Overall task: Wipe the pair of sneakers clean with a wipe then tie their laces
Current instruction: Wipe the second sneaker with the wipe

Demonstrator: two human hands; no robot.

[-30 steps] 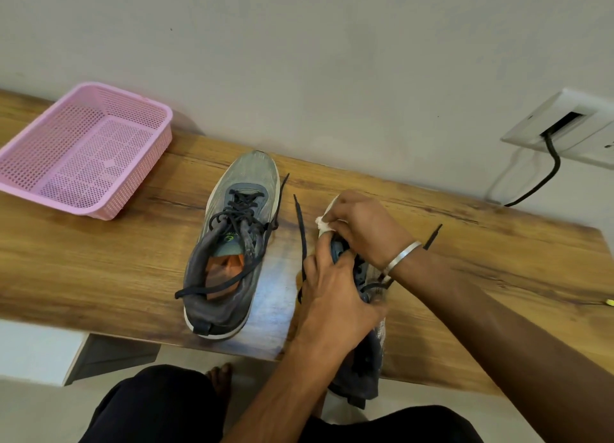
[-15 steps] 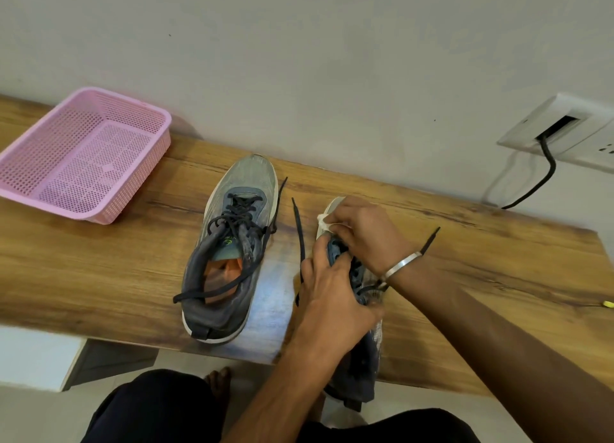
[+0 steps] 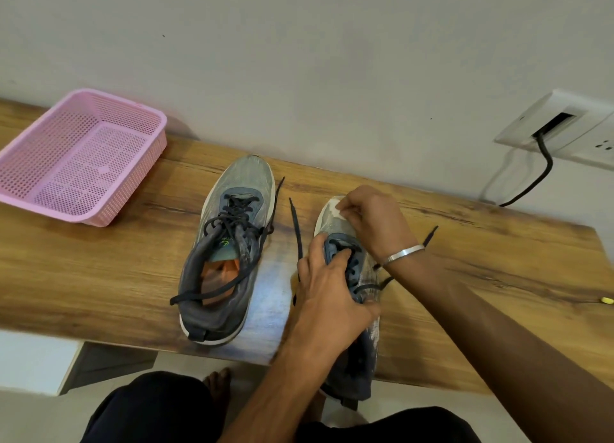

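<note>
Your arms: both bare, no sleeves.
Your right wrist: thin silver metal bangle (image 3: 402,254).
Your legs: black trousers (image 3: 159,409).
Your foot (image 3: 217,384): bare.

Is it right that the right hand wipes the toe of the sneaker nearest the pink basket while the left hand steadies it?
Not quite. In the head view the right hand presses the wipe on the toe of the sneaker farther from the pink basket; the left hand does steady it.
</note>
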